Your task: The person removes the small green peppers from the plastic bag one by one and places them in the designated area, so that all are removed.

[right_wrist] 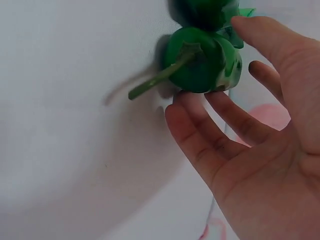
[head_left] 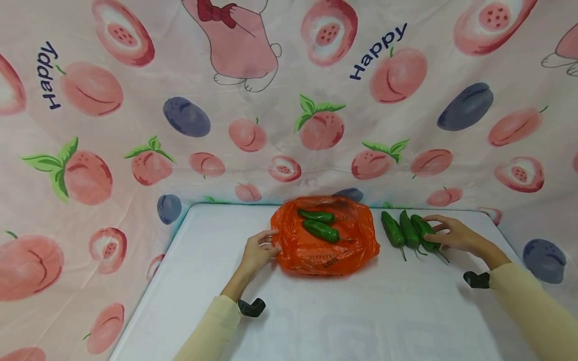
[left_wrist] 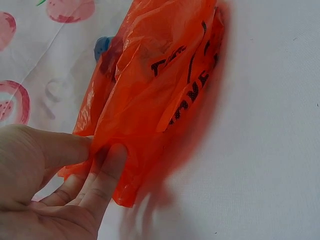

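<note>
Pale sleeves (head_left: 530, 306) reach over a white surface (head_left: 361, 313) as the left hand (head_left: 257, 254) pinches the edge of an orange bag (head_left: 287, 253) just to its right, two green peppers (head_left: 321, 231) inside. Beside the right hand (head_left: 457, 235), three more peppers (head_left: 409, 230) lie together, its loosely spread fingers around the nearest one. Picking up that pepper seems the step in hand; the next move calls for a firmer grasp.
</note>
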Motion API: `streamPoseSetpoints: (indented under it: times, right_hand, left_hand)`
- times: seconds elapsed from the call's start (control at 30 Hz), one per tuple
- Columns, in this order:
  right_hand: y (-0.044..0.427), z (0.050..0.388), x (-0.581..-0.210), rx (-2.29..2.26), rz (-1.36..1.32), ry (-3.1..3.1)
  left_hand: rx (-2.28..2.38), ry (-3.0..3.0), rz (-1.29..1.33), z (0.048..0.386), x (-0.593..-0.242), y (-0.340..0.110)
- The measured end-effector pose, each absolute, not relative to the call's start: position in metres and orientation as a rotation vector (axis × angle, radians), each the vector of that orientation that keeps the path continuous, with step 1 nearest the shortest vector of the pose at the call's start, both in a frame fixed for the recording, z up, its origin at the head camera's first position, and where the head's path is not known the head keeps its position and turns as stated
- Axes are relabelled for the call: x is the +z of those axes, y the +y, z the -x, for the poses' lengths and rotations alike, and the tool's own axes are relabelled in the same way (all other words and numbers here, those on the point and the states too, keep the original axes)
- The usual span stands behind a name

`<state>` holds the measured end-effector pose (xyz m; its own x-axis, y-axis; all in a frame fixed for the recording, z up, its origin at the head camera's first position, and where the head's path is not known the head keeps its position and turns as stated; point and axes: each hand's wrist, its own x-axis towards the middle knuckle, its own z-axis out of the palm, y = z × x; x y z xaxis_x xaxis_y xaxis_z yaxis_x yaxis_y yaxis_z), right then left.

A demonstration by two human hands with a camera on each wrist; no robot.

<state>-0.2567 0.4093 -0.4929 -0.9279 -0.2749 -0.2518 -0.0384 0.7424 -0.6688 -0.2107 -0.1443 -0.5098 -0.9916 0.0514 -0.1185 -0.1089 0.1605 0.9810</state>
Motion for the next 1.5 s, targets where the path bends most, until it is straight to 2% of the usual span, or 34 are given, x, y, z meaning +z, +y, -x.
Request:
streamPoseSetpoints:
  times: [0.57, 0.8, 1.5]
  right_hand:
    - [0.4, 0.247, -0.461, -0.691, 0.42, 2.774]
    - [0.39, 0.246, -0.445, -0.731, 0.574, 2.848]
    - [0.34, 0.245, -0.403, -1.058, 0.664, 2.973]
  left_hand:
    - [1.932, 2.302, 0.034, 0.211, -0.51, -0.142]
    - [1.937, 2.301, 0.045, 0.211, -0.508, -0.141]
    - [1.95, 2.286, 0.065, 0.211, -0.51, -0.14]
